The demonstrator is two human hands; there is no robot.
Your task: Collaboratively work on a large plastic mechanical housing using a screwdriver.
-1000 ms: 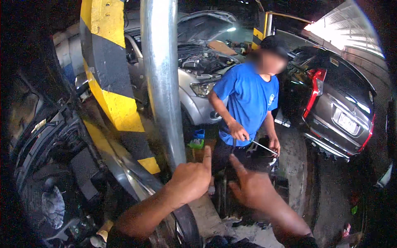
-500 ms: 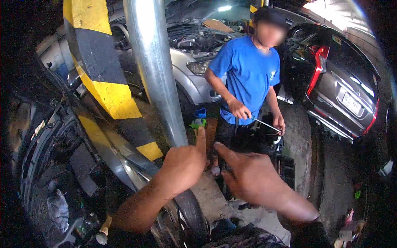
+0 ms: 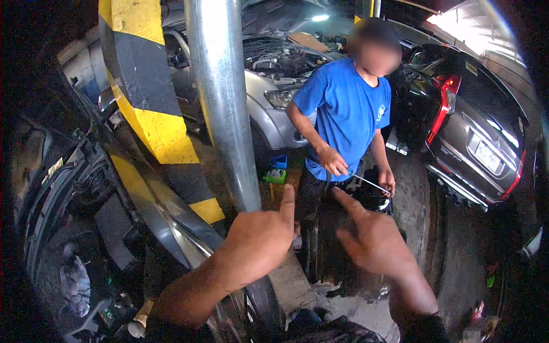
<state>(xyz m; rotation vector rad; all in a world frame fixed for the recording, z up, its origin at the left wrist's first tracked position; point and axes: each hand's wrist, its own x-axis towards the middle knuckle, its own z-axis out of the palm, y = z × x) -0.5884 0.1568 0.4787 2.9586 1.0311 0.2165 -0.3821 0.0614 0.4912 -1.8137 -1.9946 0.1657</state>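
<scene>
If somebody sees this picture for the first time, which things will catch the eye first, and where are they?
In the lower middle, the left hand and the right hand are raised with fingers pointing up, holding nothing. Just beyond them stands a person in a blue shirt holding a thin metal rod. At the upper left a shiny steel post rises beside a yellow and black striped column.

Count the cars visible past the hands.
2: a silver car with raised hood behind the shiny metal post, and a grey car at right. Others may be hidden.
</scene>
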